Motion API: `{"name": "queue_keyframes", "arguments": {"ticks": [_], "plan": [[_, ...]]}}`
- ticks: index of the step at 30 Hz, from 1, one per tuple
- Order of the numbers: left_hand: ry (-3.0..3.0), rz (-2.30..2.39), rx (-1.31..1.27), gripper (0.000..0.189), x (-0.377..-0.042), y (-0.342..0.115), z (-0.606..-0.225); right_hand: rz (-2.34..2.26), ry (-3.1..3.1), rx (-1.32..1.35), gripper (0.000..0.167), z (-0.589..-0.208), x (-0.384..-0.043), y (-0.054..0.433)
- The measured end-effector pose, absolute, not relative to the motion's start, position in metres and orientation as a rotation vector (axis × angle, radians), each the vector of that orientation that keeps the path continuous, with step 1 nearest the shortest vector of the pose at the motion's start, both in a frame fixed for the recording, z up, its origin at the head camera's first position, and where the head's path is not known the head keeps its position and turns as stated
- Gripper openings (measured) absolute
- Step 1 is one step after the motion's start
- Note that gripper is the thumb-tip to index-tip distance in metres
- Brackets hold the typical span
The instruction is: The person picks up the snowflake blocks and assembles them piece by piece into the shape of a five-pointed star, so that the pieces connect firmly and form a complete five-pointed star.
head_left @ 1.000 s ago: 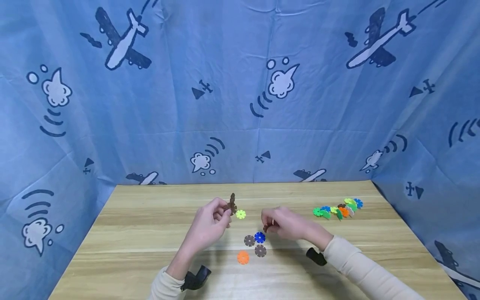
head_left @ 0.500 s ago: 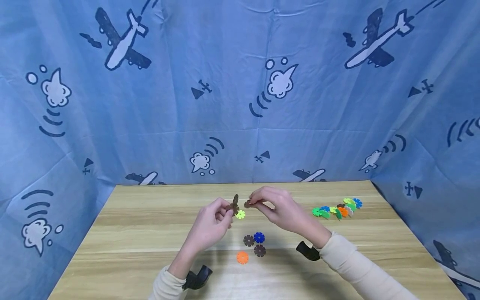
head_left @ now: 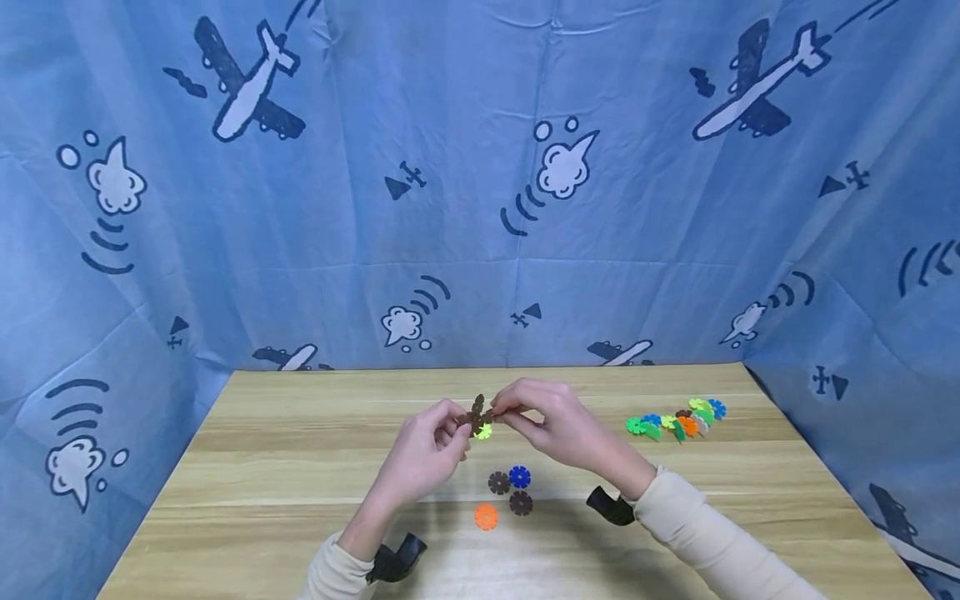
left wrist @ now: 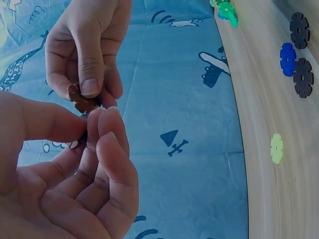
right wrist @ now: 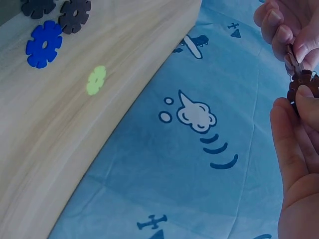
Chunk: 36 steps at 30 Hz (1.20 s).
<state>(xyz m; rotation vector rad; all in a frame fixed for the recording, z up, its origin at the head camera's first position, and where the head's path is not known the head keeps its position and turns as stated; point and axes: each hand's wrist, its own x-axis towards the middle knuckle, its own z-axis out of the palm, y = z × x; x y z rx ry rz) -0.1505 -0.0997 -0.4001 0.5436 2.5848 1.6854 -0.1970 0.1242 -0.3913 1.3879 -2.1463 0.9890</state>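
My left hand (head_left: 422,450) pinches a small cluster of joined brown notched plastic discs (head_left: 478,405) above the middle of the table. From the other side, my right hand (head_left: 558,421) pinches a single brown disc (left wrist: 82,101) between thumb and fingers. Its edge meets the cluster; fingertips hide how far the slots engage. Below and behind the hands lies a yellow-green disc (head_left: 484,432), partly covered in the head view. Closer to me on the wood are a blue disc (head_left: 520,477), two dark brown discs (head_left: 498,482) and an orange disc (head_left: 486,517).
At the right of the wooden table (head_left: 300,467) lies a group of colourful discs (head_left: 687,426), green, blue, yellow, orange and white, some standing tilted. A blue curtain (head_left: 465,208) with printed planes rises behind the table's far edge and along the sides.
My right hand has lifted the brown disc off the table area, moved up and left, and brought it against the cluster. My left hand has shifted slightly right.
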Motion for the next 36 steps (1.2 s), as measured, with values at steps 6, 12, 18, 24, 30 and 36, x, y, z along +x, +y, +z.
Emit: {"name": "queue_keyframes", "arguments": {"ticks": [6,12,18,24,30,36], "plan": [[2.566,1.682,0.565,0.009,-0.1498,-0.0989,-0.4011,1.006,-2.157,1.383,0.024,-0.3928,-0.1954,0.1238],[2.571,1.652,0.613,0.009,-0.1504,-0.0993,-0.4018,1.0,-2.132,1.393,0.023,-0.3944,-0.1952,0.124],[2.565,1.643,0.617,0.008,-0.1497,-0.0994,-0.4004,0.994,-2.105,1.395,0.023,-0.3949,-0.1936,0.1249],[2.563,1.647,0.609,0.009,-0.149,-0.0996,-0.3999,1.008,-2.06,1.427,0.022,-0.3963,-0.194,0.1249],[2.589,1.655,0.58,0.012,-0.1485,-0.0983,-0.3995,1.013,-2.04,1.448,0.023,-0.3972,-0.1936,0.1238],[2.663,1.637,0.538,0.014,-0.1474,-0.0963,-0.3991,1.009,-2.032,1.449,0.022,-0.3986,-0.1933,0.1222]]}}
